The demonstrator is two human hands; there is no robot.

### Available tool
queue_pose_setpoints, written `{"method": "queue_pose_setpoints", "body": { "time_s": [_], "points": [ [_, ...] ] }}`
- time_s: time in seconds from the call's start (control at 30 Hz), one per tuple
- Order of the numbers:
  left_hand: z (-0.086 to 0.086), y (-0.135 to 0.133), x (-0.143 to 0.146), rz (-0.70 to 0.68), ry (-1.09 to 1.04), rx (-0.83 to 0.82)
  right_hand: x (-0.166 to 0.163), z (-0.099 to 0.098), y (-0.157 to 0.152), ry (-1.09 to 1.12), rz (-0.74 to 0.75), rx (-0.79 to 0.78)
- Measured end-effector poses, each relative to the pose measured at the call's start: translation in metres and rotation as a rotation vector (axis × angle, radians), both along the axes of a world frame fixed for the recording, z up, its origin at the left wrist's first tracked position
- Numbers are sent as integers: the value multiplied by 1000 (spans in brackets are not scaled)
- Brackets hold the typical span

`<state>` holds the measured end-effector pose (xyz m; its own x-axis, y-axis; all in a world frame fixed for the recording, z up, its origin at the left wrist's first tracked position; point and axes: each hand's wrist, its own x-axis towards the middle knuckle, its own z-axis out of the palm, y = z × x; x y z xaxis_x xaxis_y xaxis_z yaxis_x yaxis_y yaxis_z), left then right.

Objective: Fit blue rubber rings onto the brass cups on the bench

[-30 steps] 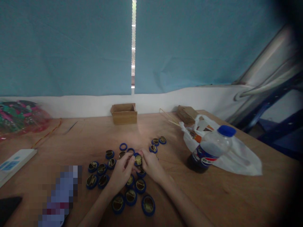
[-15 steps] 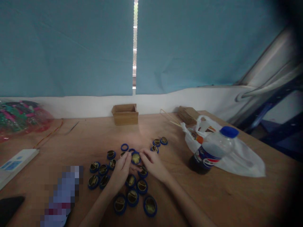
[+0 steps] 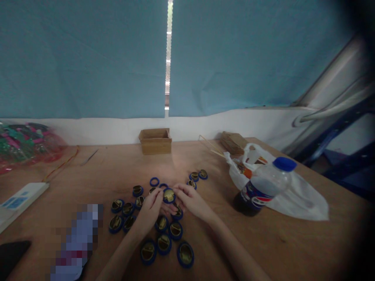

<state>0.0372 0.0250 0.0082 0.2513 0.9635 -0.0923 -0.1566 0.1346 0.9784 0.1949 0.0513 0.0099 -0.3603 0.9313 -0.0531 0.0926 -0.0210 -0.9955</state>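
Note:
Between my two hands is a round blue-rimmed disc with a shiny gold-coloured middle. My left hand pinches its left edge between thumb and fingers, and my right hand grips the right edge the same way. Similar discs lie around them: a cluster with a disc to the left, and others nearer me, such as a large one. Most show a gold bar across a dark centre. An open blue ring lies just beyond my left hand. My fingers partly cover a few pieces underneath.
A small open cardboard box stands at the wall. On the right are a cola bottle with a blue cap, a white plastic bag and a brown package. A white power strip and bagged items lie left.
The held disc has tilted slightly, and more of its gold face shows. My right hand has shifted a little; the other pieces lie as before.

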Motion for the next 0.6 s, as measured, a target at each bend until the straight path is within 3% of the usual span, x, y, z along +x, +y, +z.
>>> {"method": "queue_pose_setpoints", "body": {
  "time_s": [0.23, 0.37, 0.6],
  "points": [
    [-4, 3, 1, -53, -199, -85, 0, 2, -3, 118, 50, -39],
    [0, 2, -1, -112, -304, -92, -2, 2, -4, 193, 1, -82],
    [10, -2, 1, -61, -258, -65, -1, 3, -3, 215, -22, -107]
  ]
}}
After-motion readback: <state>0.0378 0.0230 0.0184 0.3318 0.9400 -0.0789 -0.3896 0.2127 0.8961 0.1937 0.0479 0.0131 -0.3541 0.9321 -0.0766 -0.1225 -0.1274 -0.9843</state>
